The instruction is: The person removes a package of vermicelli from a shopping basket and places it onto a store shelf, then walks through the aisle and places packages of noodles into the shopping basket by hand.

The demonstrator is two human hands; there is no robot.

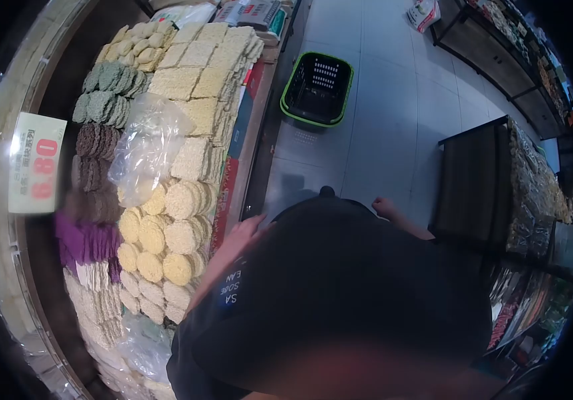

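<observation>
pale tiles (pixel 380 107) line the aisle. left hand (pixel 246 230), fingers extended, released, is near round noodle cakes (pixel 181 237); right hand (pixel 386 208) appears curled, grip cannot be told. ahead, upright black basket (pixel 320 95) stands on the tiles, long axis leading away; clear bag (pixel 148 147) overlies noodles leftward, dark cabinet (pixel 473 173) flanks right.

Noodle cakes (pixel 182 200), left: matt, rough, crinkled. Bag (pixel 150 147) lying over them: clear plastic film, glossy, wrinkled. Basket (pixel 306 115), far: moulded plastic, faint sheen on rim. Floor (pixel 383 133): smooth tile, soft gloss. Price card (pixel 36 163), left: smooth, paper-like. Shirt (pixel 353 287), near: matt cloth. Cabinet (pixel 470 180), right: dull panel; material unclear from where I stand.
</observation>
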